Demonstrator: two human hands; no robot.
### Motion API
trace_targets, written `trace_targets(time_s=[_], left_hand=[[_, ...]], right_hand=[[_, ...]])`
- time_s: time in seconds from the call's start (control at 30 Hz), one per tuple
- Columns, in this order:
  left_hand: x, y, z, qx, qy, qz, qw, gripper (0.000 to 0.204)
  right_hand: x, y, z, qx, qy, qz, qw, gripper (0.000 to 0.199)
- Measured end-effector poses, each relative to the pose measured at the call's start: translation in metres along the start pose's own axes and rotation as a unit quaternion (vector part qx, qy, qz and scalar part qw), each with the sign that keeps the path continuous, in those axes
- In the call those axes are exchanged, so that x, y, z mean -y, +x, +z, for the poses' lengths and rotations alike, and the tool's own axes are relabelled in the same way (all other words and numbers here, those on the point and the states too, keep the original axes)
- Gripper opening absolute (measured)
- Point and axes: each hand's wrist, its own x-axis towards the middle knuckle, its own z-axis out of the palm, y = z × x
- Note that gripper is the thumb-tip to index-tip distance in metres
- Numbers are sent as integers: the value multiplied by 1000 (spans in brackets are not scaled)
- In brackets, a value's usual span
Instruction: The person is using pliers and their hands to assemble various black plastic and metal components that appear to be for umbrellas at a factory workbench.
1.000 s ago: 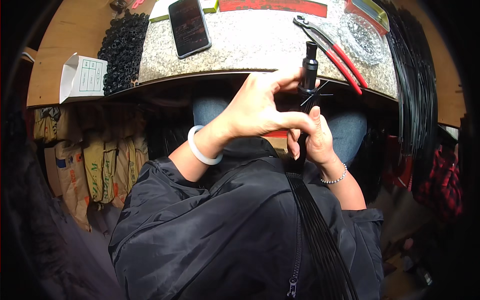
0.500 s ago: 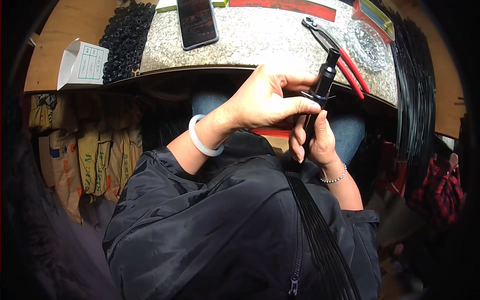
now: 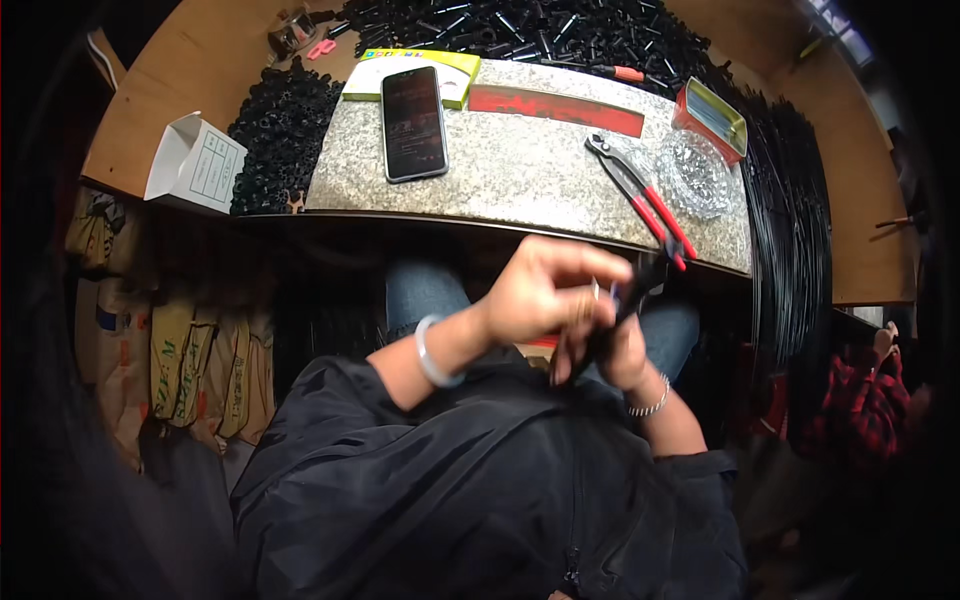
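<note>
By the desk's point(image 3: 500, 185) near edge, your right hand point(image 3: 628, 356) wraps its fingers round a black tube point(image 3: 648, 281); your left hand point(image 3: 535, 295) half-curls its fingers, grip unclear.

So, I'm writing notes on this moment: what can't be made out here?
In the head view:
Black part: details smeared by motion blur.
Right hand: grip partly hidden by the black part.
Pile of black parts: far end cut off by the top edge.
Phone: screen text too small and dim.

yellow sacks point(image 3: 172, 365): green lettering | white carton point(image 3: 214, 168): green printed grid | phone point(image 3: 413, 125): screen text too small
</note>
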Motion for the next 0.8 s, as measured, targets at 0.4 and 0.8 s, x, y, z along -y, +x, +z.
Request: trace_targets(time_s=[0.4, 0.8], left_hand=[[-2, 67, -42, 119, -196, 15, 973, 39], [-11, 27, 31, -253, 227, 207, 917, 26]], right_hand=[[8, 59, -19, -16, 90, -69, 993, 40], [-13, 55, 13, -254, -172, -270, 912, 43]])
